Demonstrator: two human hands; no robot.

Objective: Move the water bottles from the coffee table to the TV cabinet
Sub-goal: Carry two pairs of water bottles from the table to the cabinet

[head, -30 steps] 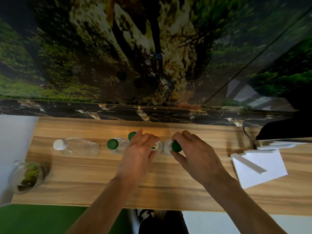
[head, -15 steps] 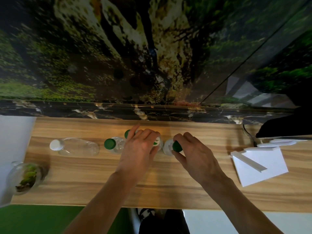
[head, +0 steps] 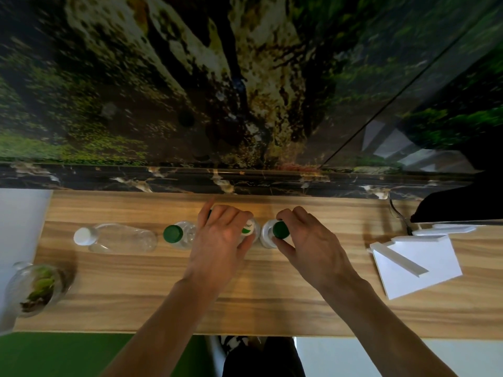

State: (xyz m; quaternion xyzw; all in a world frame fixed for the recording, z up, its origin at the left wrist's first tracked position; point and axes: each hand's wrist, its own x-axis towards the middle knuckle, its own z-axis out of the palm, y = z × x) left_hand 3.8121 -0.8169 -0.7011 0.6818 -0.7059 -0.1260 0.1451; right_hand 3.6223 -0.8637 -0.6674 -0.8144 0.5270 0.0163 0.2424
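The left hand (head: 217, 248) lies curled over the top of an upright labelled bottle (head: 251, 230) at the middle of the wooden TV cabinet top (head: 245, 303), fingers wrapped over its cap and shoulder so that the cap is hidden; a sliver of another green cap shows at the hand's 11 o'clock. The right hand (head: 313, 246) sits at the left hand's 3 o'clock, its thumb and fingers pinching the green cap of a second upright bottle (head: 272, 235). The two bottles stand just beside each other, nearly touching.

At the left hand's 9 o'clock a third green-capped bottle (head: 178, 236) stands just beside the hand. Further out at 9 o'clock a clear white-capped bottle (head: 119, 238) lies on its side, cap pointing away from the hands. Bare wood runs between the bottles and the cabinet's near edge at 6 o'clock, and a narrower strip of wood lies between them and the dark marbled ledge (head: 245, 182) at 12 o'clock, above which rises a forest mural wall (head: 245, 77).

A glass jar with green plants (head: 35, 289) stands at the cabinet's left end, at about 8 o'clock from the hands. White paper sheets with a white strip across them (head: 413, 265) lie at 3 o'clock, well apart from the right hand, beside a dark object (head: 462, 205) at the far right.

The label under the left hand is white with a green patch and lettering too small and covered to read.
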